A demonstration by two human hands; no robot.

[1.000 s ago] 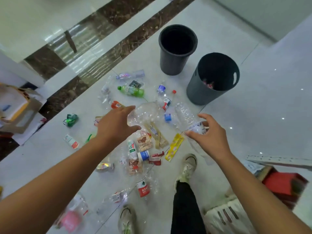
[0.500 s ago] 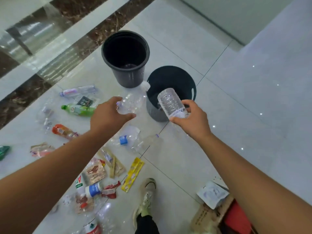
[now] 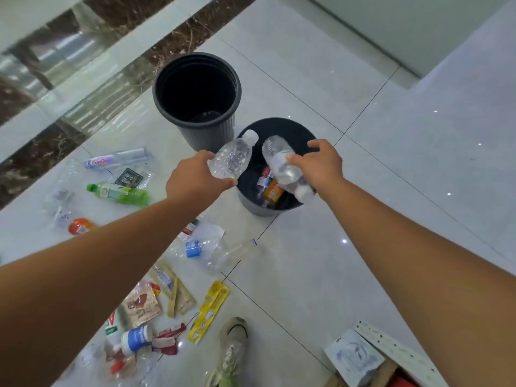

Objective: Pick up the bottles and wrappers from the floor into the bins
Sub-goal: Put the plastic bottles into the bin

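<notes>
Left fingers: your left hand (image 3: 192, 181) has its fingers curled round the bottom end of a clear ribbed plastic bottle with a white cap (image 3: 233, 160). The cap points up-frame, at the left rim of the near bin.
Right fingers: your right hand (image 3: 324, 163) grips a clear plastic bottle with a white label (image 3: 280, 166) between thumb and fingers. Its cap tilts down over the bin mouth at centre frame.
Feel: both bottles look empty, so expect them to be very light, thin-walled and slick. Squeeze gently or they may buckle and slip out.
Near bin: the dark grey round plastic bin (image 3: 259, 209) already holds an orange-labelled bottle (image 3: 272, 192) and others.
Far bin: the black ribbed plastic bin (image 3: 206, 136) stands just up-left of it. Its bottom is too dark to read.
Floor bottles: a green plastic bottle (image 3: 120, 192) lies at left and a crushed clear bottle with a blue cap (image 3: 195, 248) at centre. Take these by the stiffer neck.
Wrappers: a long yellow foil wrapper (image 3: 208, 314) and others lie flat at lower centre on the glossy white tile floor (image 3: 363, 191). They look limp, so pinch a raised corner.
</notes>
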